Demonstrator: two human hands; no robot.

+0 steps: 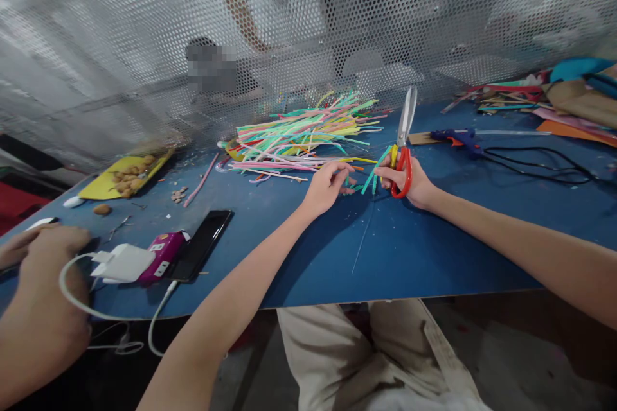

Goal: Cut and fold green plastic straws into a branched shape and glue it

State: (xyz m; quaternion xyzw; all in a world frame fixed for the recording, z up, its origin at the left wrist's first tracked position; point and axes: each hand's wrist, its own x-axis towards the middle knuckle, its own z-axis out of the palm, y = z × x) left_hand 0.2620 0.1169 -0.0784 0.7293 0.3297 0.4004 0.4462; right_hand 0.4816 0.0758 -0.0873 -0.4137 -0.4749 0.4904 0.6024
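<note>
My right hand (409,180) is closed around a pair of scissors (402,167), one handle red and the other yellow. Its blades point up and away from me. The same hand's fingertips pinch a green pipe cleaner (370,181) that slants down to the left. Opposite it, my left hand (330,186) has its fingers curled around a short green pipe cleaner piece (355,188), mostly hidden by the fingers. Just behind both hands lies a large pile of pipe cleaners (308,131) in pink, green, yellow and white. A thin wire-like strand (360,247) rests on the table below.
A blue glue gun (457,138) with a black cord lies right of the scissors. Left are a phone (207,241), a purple power adapter (161,257) with cables, and a yellow tray (101,178) of brown pieces. Another person's hand (53,250) rests far left. A perforated metal screen (299,19) stands behind.
</note>
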